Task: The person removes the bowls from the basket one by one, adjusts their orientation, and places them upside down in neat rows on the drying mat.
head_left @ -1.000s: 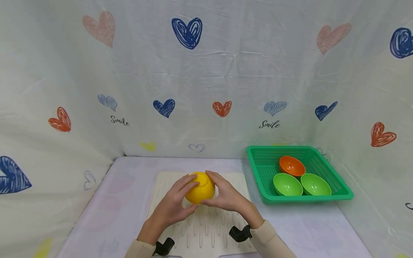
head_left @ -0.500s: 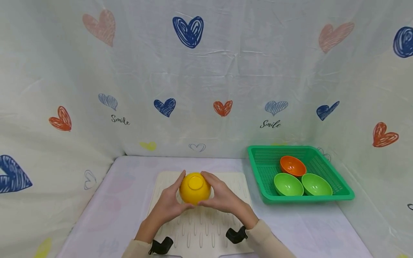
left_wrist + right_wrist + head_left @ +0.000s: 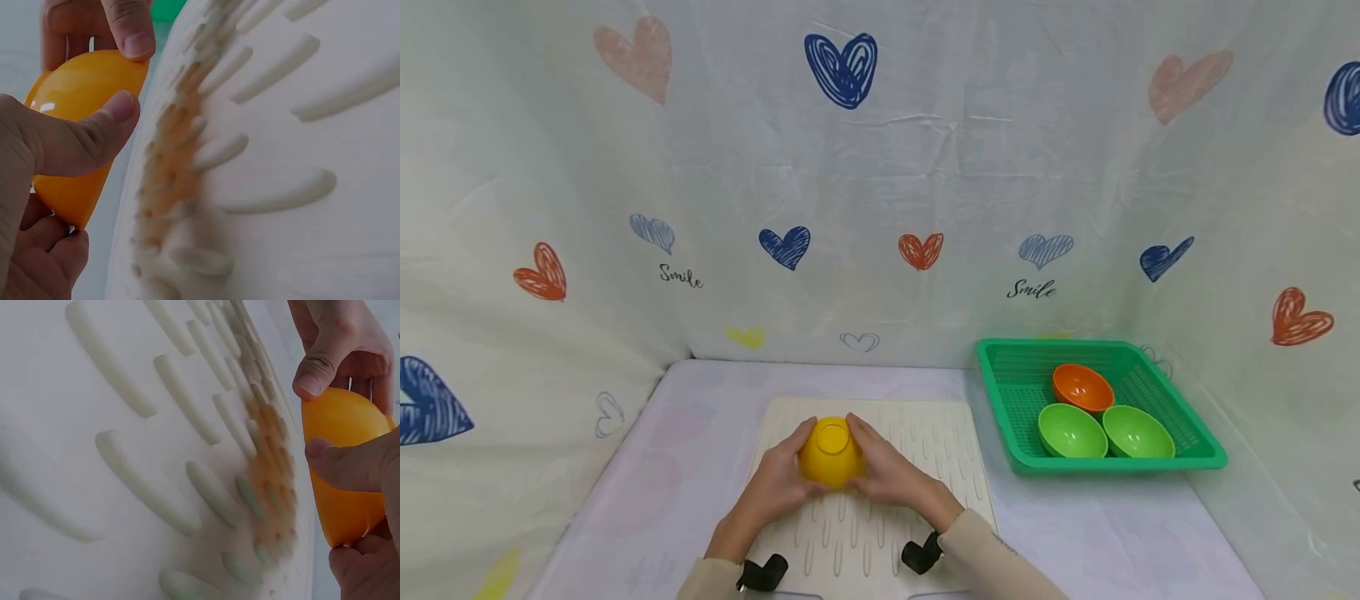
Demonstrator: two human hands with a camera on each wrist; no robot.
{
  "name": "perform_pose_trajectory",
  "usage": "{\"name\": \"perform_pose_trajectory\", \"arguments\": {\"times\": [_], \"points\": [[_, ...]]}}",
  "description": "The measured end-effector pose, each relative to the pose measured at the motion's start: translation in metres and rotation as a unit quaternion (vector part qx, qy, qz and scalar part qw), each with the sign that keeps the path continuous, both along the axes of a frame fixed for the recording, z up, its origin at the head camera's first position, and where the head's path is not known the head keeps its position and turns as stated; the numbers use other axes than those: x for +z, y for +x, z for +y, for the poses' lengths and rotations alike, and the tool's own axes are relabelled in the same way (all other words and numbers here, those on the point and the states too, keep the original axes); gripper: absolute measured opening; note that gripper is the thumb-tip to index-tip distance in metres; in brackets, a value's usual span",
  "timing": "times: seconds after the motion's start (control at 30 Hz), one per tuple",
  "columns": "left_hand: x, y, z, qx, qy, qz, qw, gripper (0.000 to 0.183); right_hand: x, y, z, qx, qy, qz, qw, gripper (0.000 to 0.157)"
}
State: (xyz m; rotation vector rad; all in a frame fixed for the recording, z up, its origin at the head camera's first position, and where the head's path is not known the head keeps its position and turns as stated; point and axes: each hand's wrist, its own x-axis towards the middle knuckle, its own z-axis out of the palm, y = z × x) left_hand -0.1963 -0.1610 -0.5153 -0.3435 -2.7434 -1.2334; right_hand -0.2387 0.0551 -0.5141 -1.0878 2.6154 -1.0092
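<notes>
Ridged board [image 3: 850,533] beneath yellow bowl [image 3: 832,458], basket [image 3: 1120,464] beside

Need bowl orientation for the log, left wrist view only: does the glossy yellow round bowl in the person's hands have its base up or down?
Observer: Up. In the head view, the glossy yellow round bowl shows its raised circular base ring on top, between the left hand and right hand.

Operator: Copy. Green patch at my top edge: what is it, anything inside?

Observer: Likely the green rectangular basket with perforated walls; the head view shows one orange round bowl and two light-green round bowls in it.
</notes>
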Motion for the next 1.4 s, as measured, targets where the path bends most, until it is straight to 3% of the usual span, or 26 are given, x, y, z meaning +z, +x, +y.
{"name": "perform_pose_trajectory", "arguments": {"times": [0.1, 0.37, 0.7, 0.87, 1.07, 1.4], "points": [[-0.006, -0.005, -0.008, 0.01, -0.007, -0.019, 0.9997, 0.103, -0.008, -0.005, -0.009, -0.003, -0.001, 0.011, 1.0, 0.09], [-0.015, -0.016, -0.026, 0.017, -0.025, -0.048, 0.9984, 0.103, -0.019, -0.014, -0.032, -0.022, -0.023, -0.01, 0.999, 0.087], [-0.015, -0.038, -0.045, 0.0, -0.038, -0.062, 0.9973, 0.1, -0.016, -0.028, -0.057, -0.048, 0.004, -0.032, 0.998, 0.087], [-0.014, -0.046, -0.048, -0.001, -0.053, -0.081, 0.9954, 0.1, -0.019, -0.034, -0.061, -0.039, -0.005, -0.03, 0.999, 0.084], [-0.014, -0.05, -0.048, -0.02, -0.069, -0.078, 0.9944, 0.098, -0.018, -0.038, -0.061, -0.034, 0.011, -0.026, 0.999, 0.083], [-0.009, -0.045, -0.048, -0.012, -0.088, -0.076, 0.9932, 0.094, -0.02, -0.039, -0.063, -0.039, 0.041, -0.024, 0.998, 0.089]]}}
